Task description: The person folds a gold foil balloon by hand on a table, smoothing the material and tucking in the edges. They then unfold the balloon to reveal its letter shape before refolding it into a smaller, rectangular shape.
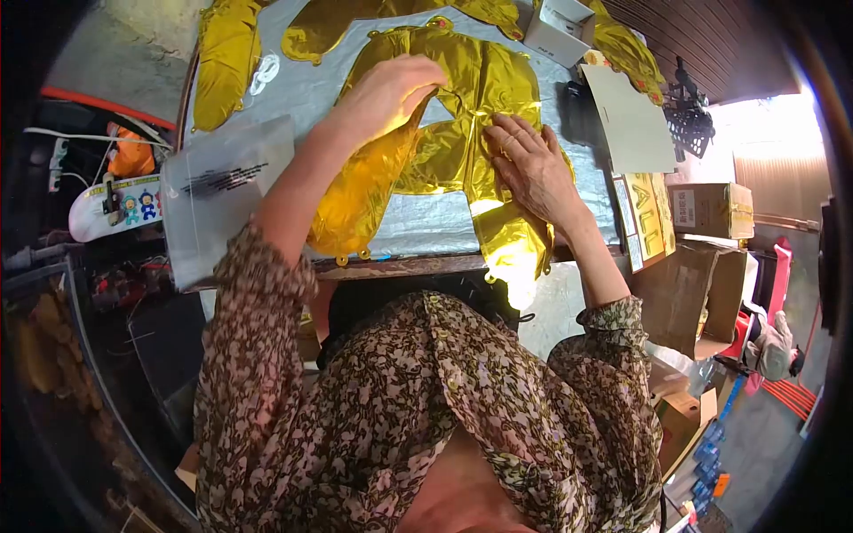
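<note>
We press both hands flat on a gold foil letter-shaped balloon.

Our left hand [386,93] lies open-palmed, grasping nothing, on the deflated gold foil letter-shaped balloon [444,147] in the upper centre of the frame; our right hand [529,164] rests beside it, fingers spread flat on the same foil. The balloon lies on the silver-covered table [426,222], its lower leg hanging over the near edge. A white cardboard box [560,27] stands at the top, a clear plastic bag [218,191] at left.
</note>
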### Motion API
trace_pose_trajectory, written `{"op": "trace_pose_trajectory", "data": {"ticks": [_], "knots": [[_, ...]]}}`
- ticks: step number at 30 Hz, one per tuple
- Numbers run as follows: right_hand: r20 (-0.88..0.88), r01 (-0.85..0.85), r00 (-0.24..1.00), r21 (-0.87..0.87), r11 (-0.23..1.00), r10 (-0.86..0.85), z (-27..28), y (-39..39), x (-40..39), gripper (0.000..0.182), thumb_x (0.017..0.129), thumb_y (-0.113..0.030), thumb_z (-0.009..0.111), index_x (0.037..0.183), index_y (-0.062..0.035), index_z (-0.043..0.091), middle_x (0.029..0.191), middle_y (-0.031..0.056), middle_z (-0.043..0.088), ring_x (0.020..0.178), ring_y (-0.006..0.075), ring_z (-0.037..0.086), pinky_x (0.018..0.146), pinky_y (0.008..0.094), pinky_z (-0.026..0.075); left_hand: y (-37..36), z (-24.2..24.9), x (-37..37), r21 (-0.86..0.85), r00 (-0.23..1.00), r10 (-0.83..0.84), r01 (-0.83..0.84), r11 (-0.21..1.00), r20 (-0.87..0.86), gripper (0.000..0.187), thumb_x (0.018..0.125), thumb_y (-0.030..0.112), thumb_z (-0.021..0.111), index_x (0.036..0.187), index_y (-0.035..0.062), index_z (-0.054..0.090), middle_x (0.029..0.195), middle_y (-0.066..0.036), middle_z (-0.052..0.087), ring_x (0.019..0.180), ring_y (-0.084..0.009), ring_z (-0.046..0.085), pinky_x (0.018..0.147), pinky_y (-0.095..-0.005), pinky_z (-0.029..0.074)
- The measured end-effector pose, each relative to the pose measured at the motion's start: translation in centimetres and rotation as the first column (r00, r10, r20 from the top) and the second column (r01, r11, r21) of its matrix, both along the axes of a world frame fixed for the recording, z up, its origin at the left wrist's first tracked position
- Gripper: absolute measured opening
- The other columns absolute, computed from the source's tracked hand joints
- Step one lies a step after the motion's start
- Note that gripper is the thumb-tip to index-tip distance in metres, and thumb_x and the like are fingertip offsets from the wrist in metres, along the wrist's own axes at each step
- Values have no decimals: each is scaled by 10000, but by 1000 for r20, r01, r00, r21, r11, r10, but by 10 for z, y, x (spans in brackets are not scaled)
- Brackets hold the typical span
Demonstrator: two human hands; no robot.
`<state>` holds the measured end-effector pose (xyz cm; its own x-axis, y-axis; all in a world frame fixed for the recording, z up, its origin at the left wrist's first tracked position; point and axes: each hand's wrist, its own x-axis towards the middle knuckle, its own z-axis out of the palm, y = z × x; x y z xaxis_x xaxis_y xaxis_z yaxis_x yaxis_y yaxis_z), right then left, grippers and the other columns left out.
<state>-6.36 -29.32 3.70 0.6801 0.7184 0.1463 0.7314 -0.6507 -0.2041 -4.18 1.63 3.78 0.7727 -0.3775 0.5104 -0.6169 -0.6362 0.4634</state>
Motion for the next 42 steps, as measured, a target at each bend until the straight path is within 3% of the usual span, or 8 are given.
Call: {"op": "trace_pose_trajectory", "data": {"ticks": [9, 11, 13, 15, 19, 30, 33, 42], "knots": [[15, 5, 1000, 43, 999, -6, 11, -4, -2, 488, 1028, -222, 671, 1486, -92, 562, 1533, 148, 569, 1448, 351, 508, 1200, 569, 371, -6, -23, 37, 159, 992, -123, 127, 979, -36, 292, 924, -17, 634, 1174, 87, 743, 1190, -64, 688, 1130, -302, 655, 991, -408, 565], [-202, 252, 959, 278, 927, -200, 26, -19, -8, 518, 1023, -216, 677, 1489, -39, 538, 1456, 229, 609, 1370, 404, 565, 1150, 499, 446, -6, -24, 36, 162, 995, -93, 98, 982, -39, 281, 924, 5, 649, 1160, 112, 760, 1175, -45, 685, 1119, -288, 659, 991, -401, 575], [-48, 318, 948, 237, 918, -316, 26, -38, -16, 532, 1012, -256, 691, 1453, 2, 546, 1315, 281, 659, 1235, 452, 624, 1052, 470, 510, -4, -26, 36, 136, 994, -89, 98, 986, -69, 271, 929, 20, 648, 1158, 111, 761, 1175, -53, 684, 1121, -288, 661, 989, -401, 576], [-50, 590, 803, -82, 803, -594, 39, -42, -31, 540, 997, -324, 712, 1407, 2, 582, 1233, 259, 667, 1162, 458, 630, 990, 504, 517, -3, -29, 35, 115, 994, -93, 98, 988, -53, 268, 929, 20, 646, 1154, 107, 763, 1170, -55, 687, 1119, -288, 664, 988, -397, 577], [18, 633, 769, -163, 757, -639, 32, -33, -39, 561, 941, -440, 767, 1194, 46, 644, 1205, 243, 642, 1129, 434, 631, 946, 514, 507, -1, -36, 38, 50, 993, -104, 106, 993, -48, 261, 930, 16, 642, 1145, 95, 768, 1173, -57, 693, 1123, -284, 668, 994, -385, 575], [-143, 693, 708, -44, 719, -691, 12, -39, -22, 449, 870, -378, 850, 989, 37, 730, 964, 230, 742, 864, 392, 715, 783, 487, 543, -5, -36, 46, 15, 988, -143, 144, 989, -54, 261, 927, 22, 637, 1148, 89, 758, 1171, -74, 713, 1108, -307, 686, 980, -407, 568], [-60, 622, 783, 71, 780, -619, 12, -40, -19, 377, 881, -314, 841, 965, 38, 736, 846, 224, 727, 774, 343, 720, 728, 466, 542, -6, -31, 49, 66, 987, -151, 155, 986, -63, 248, 923, 29, 653, 1144, 75, 756, 1178, -80, 715, 1108, -315, 688, 975, -413, 571], [-698, 674, 604, 191, 714, -385, 72, -37, -15, 192, 942, -147, 759, 959, 39, 715, 732, 30, 663, 649, 56, 584, 565, 277, 466, -12, -26, 65, 227, 979, -161, 186, 956, -123, 374, 915, -50, 624, 1195, 140, 785, 1155, -71, 708, 1113, -315, 684, 958, -417, 572]]}}
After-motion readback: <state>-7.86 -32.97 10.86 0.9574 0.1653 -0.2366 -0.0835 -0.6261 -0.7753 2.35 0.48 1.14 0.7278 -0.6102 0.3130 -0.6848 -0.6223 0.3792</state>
